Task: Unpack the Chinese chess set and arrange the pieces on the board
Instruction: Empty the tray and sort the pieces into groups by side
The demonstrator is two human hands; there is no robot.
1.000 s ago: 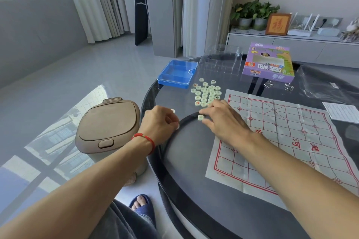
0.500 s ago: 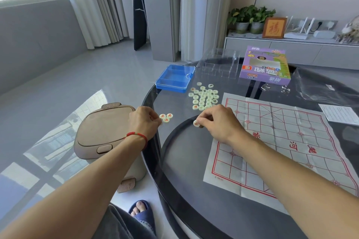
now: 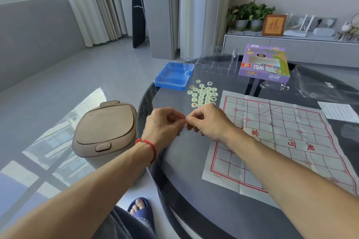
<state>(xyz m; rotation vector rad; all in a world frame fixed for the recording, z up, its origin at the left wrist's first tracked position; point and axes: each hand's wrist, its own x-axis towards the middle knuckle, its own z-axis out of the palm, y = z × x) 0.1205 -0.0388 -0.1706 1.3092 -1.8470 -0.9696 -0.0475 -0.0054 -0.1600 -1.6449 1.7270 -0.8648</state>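
Several pale green round chess pieces (image 3: 203, 94) lie in a loose pile on the glass table, just left of the far corner of the paper board (image 3: 281, 137) with its red grid. My left hand (image 3: 163, 122) and my right hand (image 3: 208, 122) meet fingertip to fingertip in front of the pile, left of the board. The fingers of both are curled, and each pinches small pale pieces where the hands touch. The hands hide most of those pieces.
A blue plastic case (image 3: 172, 76), a clear tray (image 3: 217, 62) and the purple game box (image 3: 264, 64) stand at the table's far side. A plastic bag (image 3: 320, 83) and a paper slip (image 3: 338, 111) lie to the right. A brown bin (image 3: 105, 128) stands beside the table's rim (image 3: 147, 91).
My left hand has moved right from the table's edge and my right hand left, so they now meet. The small red-marked pieces seen near my left hand are now hidden.
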